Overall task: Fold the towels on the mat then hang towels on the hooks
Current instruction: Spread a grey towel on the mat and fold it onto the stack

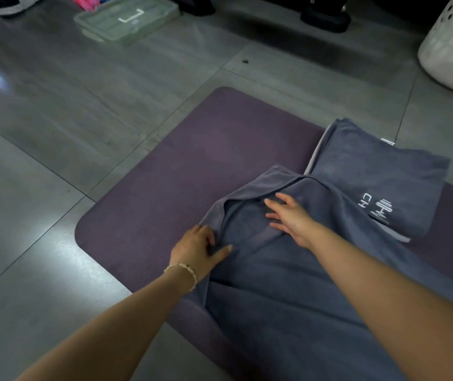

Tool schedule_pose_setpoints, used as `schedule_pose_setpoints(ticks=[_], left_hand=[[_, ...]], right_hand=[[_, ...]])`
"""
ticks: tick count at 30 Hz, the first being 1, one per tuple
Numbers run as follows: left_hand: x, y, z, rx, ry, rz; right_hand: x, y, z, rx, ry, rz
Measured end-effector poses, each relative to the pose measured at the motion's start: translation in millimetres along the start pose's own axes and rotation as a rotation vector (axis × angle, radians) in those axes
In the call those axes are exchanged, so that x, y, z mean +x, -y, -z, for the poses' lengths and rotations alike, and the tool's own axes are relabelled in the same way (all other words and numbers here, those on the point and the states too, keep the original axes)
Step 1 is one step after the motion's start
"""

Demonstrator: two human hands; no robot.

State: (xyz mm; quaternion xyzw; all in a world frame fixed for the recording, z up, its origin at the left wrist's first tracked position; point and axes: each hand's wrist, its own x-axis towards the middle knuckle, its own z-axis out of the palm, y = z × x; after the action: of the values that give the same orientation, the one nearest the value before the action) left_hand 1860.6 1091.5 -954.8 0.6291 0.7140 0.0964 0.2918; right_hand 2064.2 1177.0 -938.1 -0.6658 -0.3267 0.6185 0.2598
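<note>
On the mat (165,188) our left hand (196,250) grips the towel (275,284) fold; our right hand (291,220) presses flat-fingered. Uneven pulling may skew it.

White basket (452,48) cut by right edge, spread towel (288,312) cropped below

bare forearms, bead bracelet (182,271) (left wrist)
</note>
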Motion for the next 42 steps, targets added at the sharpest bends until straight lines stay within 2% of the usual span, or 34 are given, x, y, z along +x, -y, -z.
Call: schedule_pose_setpoints(ticks=[3, 7, 11, 13, 15, 18, 21, 23, 26, 28, 32, 35, 39, 42], left_hand=[[0, 0, -17, 0.059, -0.022, 0.023], [6, 7, -20, -0.066, -0.097, 0.041], [7, 14, -18, -0.083, -0.059, -0.010], [4, 12, -10, -0.172, -0.060, -0.020], [-4, 3, -1, -0.216, -0.072, -0.124], [-19, -16, 4, 0.019, 0.085, -0.367], [-24, -16, -4, 0.287, 0.234, -0.515], [-25, -7, -7, 0.274, 0.177, -0.454], [-26, 4, -3, 0.298, 0.059, -0.082], [-26, 8, 1, 0.321, 0.119, 0.111], [-25, 3, 14, 0.200, 0.433, 0.222], [-27, -32, 34, -0.001, 0.588, 0.196], [-36, -123, 38, -0.148, 0.657, -0.024], [-48, -207, 14, -0.220, 0.706, -0.207]], right_hand=[[9, 4, 1, 0.080, -0.033, 0.058], [18, 19, -1, 0.236, -0.125, 0.040], [21, 23, 1, 0.248, -0.158, 0.046], [22, 23, 2, 0.212, -0.188, 0.111], [22, 28, 7, 0.205, -0.238, 0.203], [20, 38, 20, 0.161, -0.286, 0.256], [11, 34, 31, -0.051, -0.221, 0.211], [2, 26, 36, -0.148, -0.195, 0.191], [-15, 16, 46, -0.292, -0.158, 0.221], [-29, 5, 56, -0.423, -0.103, 0.234], [-64, -23, 84, -0.502, -0.065, 0.183], [-93, -43, 111, -0.532, -0.029, 0.099], [-132, -61, 163, -0.527, -0.011, 0.030], [-167, -77, 217, -0.386, -0.070, -0.026]])
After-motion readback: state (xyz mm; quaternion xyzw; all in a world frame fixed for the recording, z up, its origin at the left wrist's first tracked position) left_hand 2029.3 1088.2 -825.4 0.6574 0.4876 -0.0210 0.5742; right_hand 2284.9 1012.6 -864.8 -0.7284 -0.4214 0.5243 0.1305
